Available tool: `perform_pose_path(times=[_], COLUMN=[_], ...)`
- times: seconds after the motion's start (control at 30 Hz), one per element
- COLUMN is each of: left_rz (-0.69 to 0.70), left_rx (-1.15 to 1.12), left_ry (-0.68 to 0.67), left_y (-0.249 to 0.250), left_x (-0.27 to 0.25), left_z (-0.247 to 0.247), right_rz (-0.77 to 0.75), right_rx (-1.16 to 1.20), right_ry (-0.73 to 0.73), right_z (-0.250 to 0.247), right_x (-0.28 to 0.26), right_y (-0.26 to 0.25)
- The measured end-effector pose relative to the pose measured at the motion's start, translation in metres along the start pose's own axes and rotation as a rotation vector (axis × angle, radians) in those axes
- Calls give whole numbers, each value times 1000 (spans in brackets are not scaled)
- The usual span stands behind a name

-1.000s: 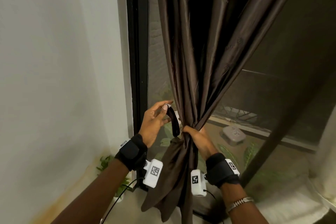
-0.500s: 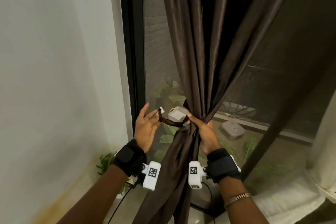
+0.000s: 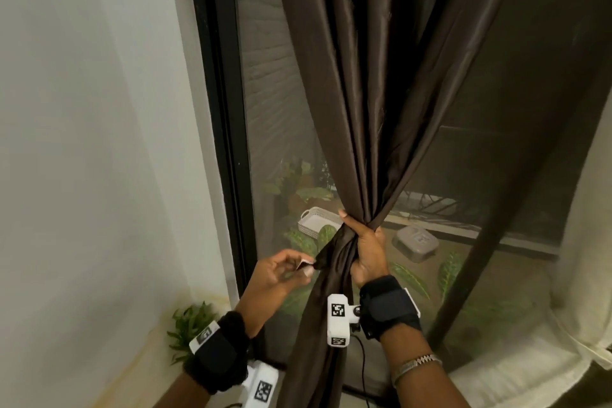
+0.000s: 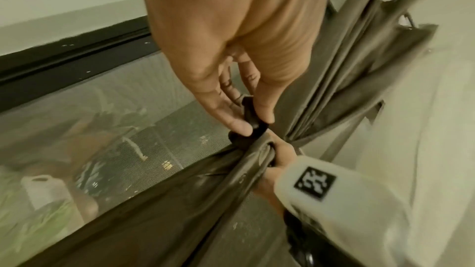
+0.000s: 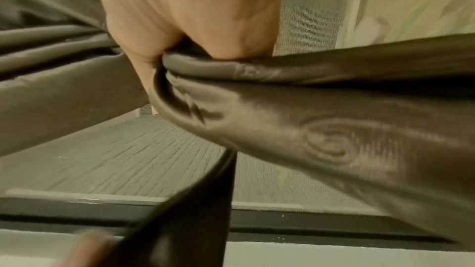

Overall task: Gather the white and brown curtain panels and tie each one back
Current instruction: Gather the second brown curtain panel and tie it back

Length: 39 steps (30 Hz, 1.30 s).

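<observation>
The brown curtain panel (image 3: 374,103) hangs in front of the window, bunched into a narrow neck. My right hand (image 3: 366,250) is wrapped round that neck, and the cloth (image 5: 308,113) spills below the fist. My left hand (image 3: 284,272) pinches the end of a dark tie-back strap (image 4: 250,118) between thumb and fingertips, right beside the gathered folds (image 4: 246,161). The strap end (image 3: 319,257) meets the bunch just left of my right fist. A white curtain (image 3: 589,242) hangs at the far right edge.
A black window frame (image 3: 218,129) runs up the left of the glass, next to a white wall (image 3: 92,142). A small green plant (image 3: 188,325) stands at the wall's foot. Outside the mesh lie a white basket (image 3: 314,220) and leafy plants.
My left hand has come down with the strap end, from above the gather to level with it and close against the folds. My right hand keeps its hold on the bunch.
</observation>
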State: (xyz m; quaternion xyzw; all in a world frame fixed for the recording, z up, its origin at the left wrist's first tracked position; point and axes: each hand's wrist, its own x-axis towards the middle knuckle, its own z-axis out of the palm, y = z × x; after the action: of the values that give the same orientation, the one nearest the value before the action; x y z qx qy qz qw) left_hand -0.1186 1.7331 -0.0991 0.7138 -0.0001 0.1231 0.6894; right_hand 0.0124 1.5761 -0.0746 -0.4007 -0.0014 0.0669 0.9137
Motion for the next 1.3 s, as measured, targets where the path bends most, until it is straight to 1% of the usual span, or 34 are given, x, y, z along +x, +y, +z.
perform_pose_path(times=[0.07, 0.17, 0.23, 0.37, 0.47, 0.6, 0.67, 0.73, 0.8, 0.87, 0.93, 1.0, 1.03, 1.13, 1.17, 1.23, 1.3], left_rz=[44, 128, 138, 105, 135, 255, 289, 290, 256, 199, 124, 58, 38, -20, -34, -52, -55], left_rx=[136, 348, 409, 431, 463, 668, 698, 658, 529, 356, 271, 203, 160, 47, 23, 8, 30], left_ry=[-102, -265, -308, -377, -351, -309, -262, -205, -196, -229, -241, -205, -181, -125, -102, -55, -11], left_y=[8, 6, 3, -3, -8, -16, -17, -16, -16, -17, -17, -10, -7, 2, 4, 8, 10], left_x=[-4, 2, 8, 21, 29, 40, 42, 41, 40, 41, 42, 45, 46, 55, 58, 61, 61], left_z=[12, 25, 27, 27, 31, 31, 34, 39, 41, 39, 37, 38, 38, 36, 36, 38, 42], right_rz=[-21, -70, -76, 21, 107, 166, 188, 248, 310, 352, 356, 296, 234, 68, 13, -73, -125], right_rx=[-43, -183, -257, -254, -171, -23, 80, 218, 290, 311, 272, 154, 54, -315, -405, -486, -541], right_ry=[12, -36, -114, -254, -287, -258, -265, -247, -247, -250, -203, -143, -112, -92, -79, -78, -106], right_z=[7, 17, 16, 13, 11, 10, 4, -6, -18, -28, -31, -33, -34, -39, -40, -42, -41], right_x=[-1, -8, -14, -31, -38, -37, -32, -29, -29, -27, -25, -23, -23, -24, -24, -24, -24], right_y=[7, 13, 13, -4, -15, -25, -24, -23, -21, -17, -12, -12, -12, -14, -16, -21, -25])
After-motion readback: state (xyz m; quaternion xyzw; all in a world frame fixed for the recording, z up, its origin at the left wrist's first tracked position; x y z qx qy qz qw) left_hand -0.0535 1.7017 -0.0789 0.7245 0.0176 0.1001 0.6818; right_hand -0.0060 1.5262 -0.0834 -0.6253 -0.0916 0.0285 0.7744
